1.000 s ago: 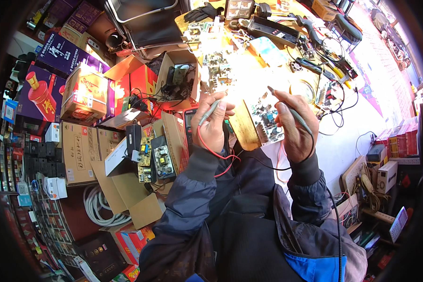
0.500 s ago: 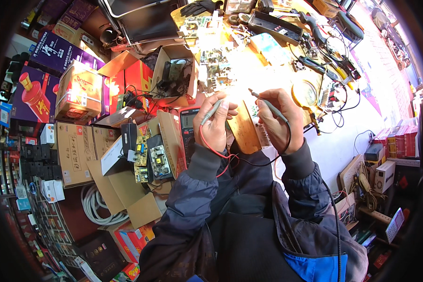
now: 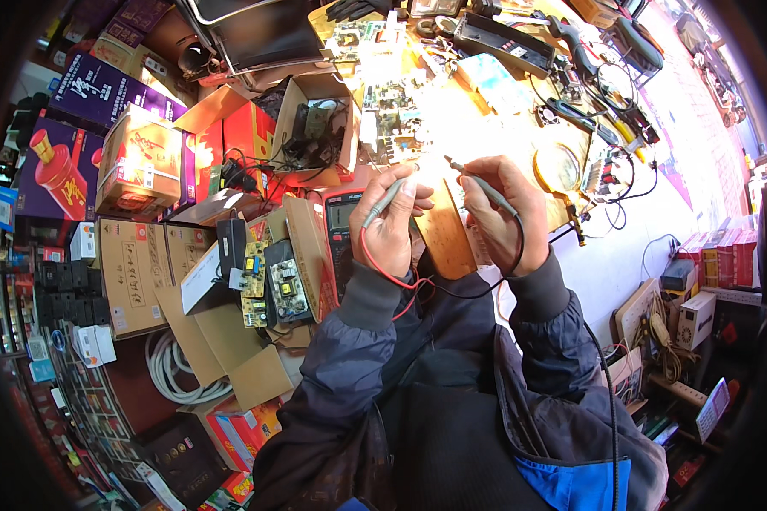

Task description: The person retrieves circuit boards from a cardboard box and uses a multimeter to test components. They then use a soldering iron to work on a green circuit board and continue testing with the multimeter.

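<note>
My left hand (image 3: 389,223) pinches a grey test probe (image 3: 386,201) whose red lead (image 3: 371,255) loops down toward my lap. In my right hand (image 3: 513,213) is a second grey test probe (image 3: 491,191), its tip pointing up and left over the bench and its black lead (image 3: 517,255) curving below the wrist. A red-cased multimeter (image 3: 339,223) stands just left of my left hand, partly covered by it. Strong glare washes out the bench beyond my fingers, so I cannot tell whether either tip touches anything. Several circuit boards (image 3: 400,136) lie at the glare's edge.
An open cardboard box (image 3: 349,145) of black adapters and cables stands left of the bench. Nearer sit loose circuit boards (image 3: 286,289) among cartons. At the right are a magnifying glass (image 3: 559,170), tangled wires and a soldering tool (image 3: 581,119). A wooden board edge (image 3: 448,243) lies between my hands.
The right probe and hand have shifted slightly left and up. My left hand keeps nearly the same place, and the view has moved a little.
</note>
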The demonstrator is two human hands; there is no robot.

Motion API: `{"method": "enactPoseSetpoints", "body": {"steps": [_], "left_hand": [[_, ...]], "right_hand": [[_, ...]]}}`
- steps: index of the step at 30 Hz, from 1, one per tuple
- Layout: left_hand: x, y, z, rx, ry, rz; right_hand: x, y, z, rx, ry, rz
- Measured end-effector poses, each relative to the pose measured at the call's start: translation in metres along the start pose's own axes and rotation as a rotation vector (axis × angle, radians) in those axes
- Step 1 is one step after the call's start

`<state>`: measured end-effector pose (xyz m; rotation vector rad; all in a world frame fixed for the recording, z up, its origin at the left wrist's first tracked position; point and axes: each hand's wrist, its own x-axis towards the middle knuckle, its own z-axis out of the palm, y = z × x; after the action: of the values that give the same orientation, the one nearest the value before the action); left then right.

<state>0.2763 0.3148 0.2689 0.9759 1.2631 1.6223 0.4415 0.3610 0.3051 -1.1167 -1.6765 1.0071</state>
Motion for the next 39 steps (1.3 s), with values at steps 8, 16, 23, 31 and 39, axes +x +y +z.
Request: {"method": "enactPoseSetpoints", "body": {"steps": [8, 16, 23, 31, 39], "left_hand": [[0.001, 0.001, 0.001, -0.002, 0.002, -0.004], [-0.001, 0.002, 0.001, -0.015, 0.002, -0.005], [-0.002, 0.003, 0.005, -0.018, 0.013, -0.034], [-0.010, -0.002, 0.020, 0.001, 0.087, 0.012], [-0.018, 0.000, 0.024, -0.024, 0.100, 0.007]], "right_hand": [[0.002, 0.002, 0.002, 0.013, 0.001, 0.015], [0.001, 0.005, 0.003, 0.051, 0.012, 0.034], [0.000, 0.000, 0.004, 0.159, 0.010, 0.111], [0.000, 0.001, 0.006, 0.187, 0.013, 0.150], [0.000, 0.004, 0.006, 0.175, 0.011, 0.090]]}}
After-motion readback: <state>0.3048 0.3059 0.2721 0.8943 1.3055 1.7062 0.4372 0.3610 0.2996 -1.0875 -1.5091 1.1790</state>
